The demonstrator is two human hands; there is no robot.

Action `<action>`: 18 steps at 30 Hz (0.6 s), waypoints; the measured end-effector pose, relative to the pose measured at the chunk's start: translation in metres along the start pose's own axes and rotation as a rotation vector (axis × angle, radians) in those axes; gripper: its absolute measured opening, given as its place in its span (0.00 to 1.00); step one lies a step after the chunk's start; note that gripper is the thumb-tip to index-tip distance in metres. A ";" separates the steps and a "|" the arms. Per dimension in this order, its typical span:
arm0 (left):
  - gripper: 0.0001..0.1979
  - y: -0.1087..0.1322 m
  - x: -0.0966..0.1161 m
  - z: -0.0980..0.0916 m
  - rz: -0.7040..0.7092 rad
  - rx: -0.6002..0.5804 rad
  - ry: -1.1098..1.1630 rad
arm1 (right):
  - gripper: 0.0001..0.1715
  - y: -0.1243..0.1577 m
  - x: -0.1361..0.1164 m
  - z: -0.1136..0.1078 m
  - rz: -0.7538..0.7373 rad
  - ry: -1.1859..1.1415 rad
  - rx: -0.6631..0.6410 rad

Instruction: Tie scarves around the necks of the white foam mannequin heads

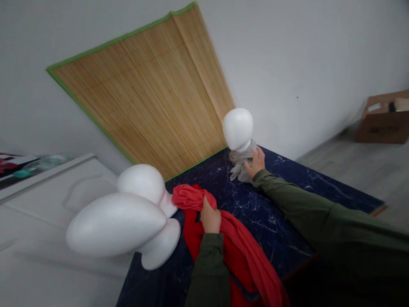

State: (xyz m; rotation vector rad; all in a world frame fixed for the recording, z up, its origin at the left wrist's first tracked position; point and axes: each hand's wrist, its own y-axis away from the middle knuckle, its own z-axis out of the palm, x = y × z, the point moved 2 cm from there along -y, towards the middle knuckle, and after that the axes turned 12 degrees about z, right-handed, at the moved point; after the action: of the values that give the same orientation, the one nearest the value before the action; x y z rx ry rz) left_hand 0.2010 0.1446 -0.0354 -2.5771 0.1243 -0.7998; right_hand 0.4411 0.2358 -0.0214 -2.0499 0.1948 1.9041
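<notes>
The left hand (211, 217) of the person is closed around a red cloth (243, 238), with the fist near the bunched end of it. From this fist the cloth runs over the table (271, 217) and down toward the person, next to the dark green sleeve (209, 268). The right hand (256, 162) is stretched farther away, with thumb and fingers apart, and it touches a grey cloth (238, 164); the picture is somewhat blurred there, so one cannot tell whether the fingers pinch it. This grey cloth lies gathered around the neck of a white mannequin head (238, 125), which stands at the back of the table. The bunched red end reaches the base of a second white head (140, 181), on the left, and in front of that one is a third, longer white head (115, 226). The table top is dark blue with pale veins. Behind it a bamboo mat (143, 94) with green edging is against the wall (306, 55). On the left stands a white cabinet (47, 247), and on the floor at far right a cardboard box (383, 128).
</notes>
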 end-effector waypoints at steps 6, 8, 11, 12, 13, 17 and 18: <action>0.29 0.006 0.034 -0.011 0.497 0.138 0.106 | 0.31 0.065 0.005 0.054 0.490 -0.333 -0.634; 0.29 0.021 0.054 -0.011 0.684 0.040 0.171 | 0.37 0.086 0.000 0.063 0.582 -0.528 -0.905; 0.29 0.040 0.075 -0.010 0.877 -0.141 0.288 | 0.36 0.101 -0.009 0.057 0.682 -0.742 -1.195; 0.29 0.043 0.077 -0.010 0.904 -0.162 0.306 | 0.33 0.100 -0.011 0.051 0.709 -0.760 -1.191; 0.27 0.042 0.076 -0.011 0.899 -0.154 0.300 | 0.29 0.096 -0.013 0.043 0.724 -0.769 -1.143; 0.18 0.016 0.040 -0.010 0.529 -0.133 -0.082 | 0.20 0.070 -0.020 -0.006 0.644 -0.880 -0.892; 0.19 0.009 0.025 -0.008 0.413 -0.176 -0.213 | 0.21 0.065 -0.020 -0.020 0.607 -0.910 -0.871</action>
State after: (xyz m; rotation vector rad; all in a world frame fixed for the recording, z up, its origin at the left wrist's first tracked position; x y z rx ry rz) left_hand 0.2181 0.1286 -0.0201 -2.6432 0.6610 -0.3745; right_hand 0.4373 0.1657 -0.0104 -1.2769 -0.3392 3.5527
